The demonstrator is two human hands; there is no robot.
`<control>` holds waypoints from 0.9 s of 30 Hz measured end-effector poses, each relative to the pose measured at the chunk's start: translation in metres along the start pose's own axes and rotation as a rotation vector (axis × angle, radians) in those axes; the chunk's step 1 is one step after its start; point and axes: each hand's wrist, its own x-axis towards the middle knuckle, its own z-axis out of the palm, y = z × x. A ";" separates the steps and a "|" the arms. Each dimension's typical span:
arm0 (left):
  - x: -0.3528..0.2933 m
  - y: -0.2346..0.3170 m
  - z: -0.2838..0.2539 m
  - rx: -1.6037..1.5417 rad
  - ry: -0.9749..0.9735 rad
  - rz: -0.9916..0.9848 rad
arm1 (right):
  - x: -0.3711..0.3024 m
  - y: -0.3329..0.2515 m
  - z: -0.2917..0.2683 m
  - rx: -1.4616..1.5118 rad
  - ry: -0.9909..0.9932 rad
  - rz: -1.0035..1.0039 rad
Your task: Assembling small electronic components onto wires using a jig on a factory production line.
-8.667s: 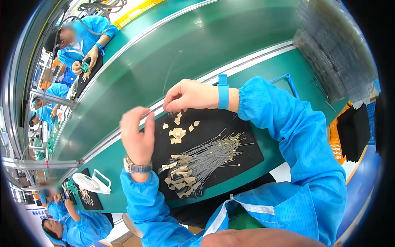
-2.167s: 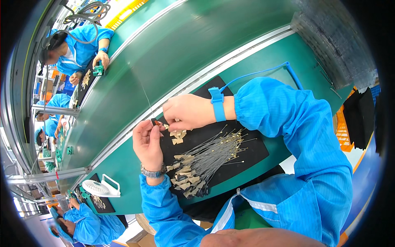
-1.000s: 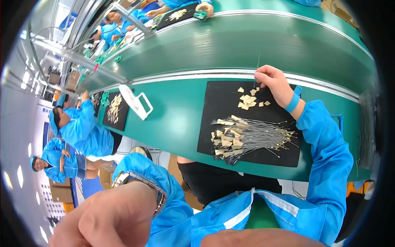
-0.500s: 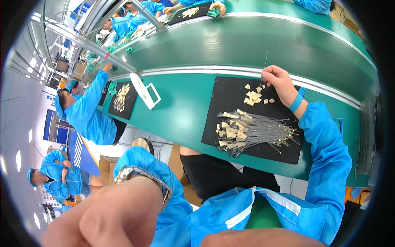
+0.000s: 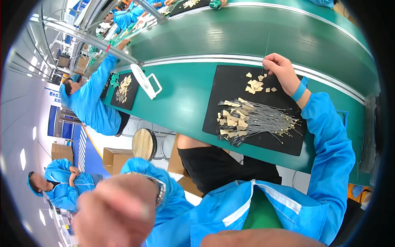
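Note:
Over the far edge of a black mat (image 5: 256,142), my right hand (image 5: 284,76) is closed in a pinch, with a thin upright wire (image 5: 268,43) between thumb and fingers. Just below it lie small cream-coloured pieces (image 5: 255,86), flat and loosely scattered. A bundle of thin grey cables (image 5: 263,119) covers the mat's middle, with cream tabs (image 5: 231,122) at its left ends. Large and close at the lower left is my left hand (image 5: 117,210), away from the bench. Motion blur hides what its fingers do.
A white handled frame (image 5: 144,84) lies on the green bench (image 5: 177,99). Left of it a co-worker (image 5: 92,101) reaches over another mat (image 5: 123,101). A metal rail (image 5: 197,59) runs behind. A round stool (image 5: 144,144) and cardboard boxes (image 5: 117,160) stand on the floor.
My left hand has shifted right in the picture and is now smeared. My right hand keeps its pinch on the wire near the mat's far edge. The whole view has shifted slightly.

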 end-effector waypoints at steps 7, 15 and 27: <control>-0.168 0.056 -0.086 0.899 -0.141 -1.289 | -0.003 0.005 -0.012 -0.070 0.034 -0.012; -0.349 0.154 -0.027 0.996 0.388 -1.443 | 0.012 0.019 -0.006 -0.098 0.010 -0.052; -0.374 0.183 -0.030 0.885 0.446 -1.457 | 0.005 0.020 0.007 -0.092 0.019 -0.055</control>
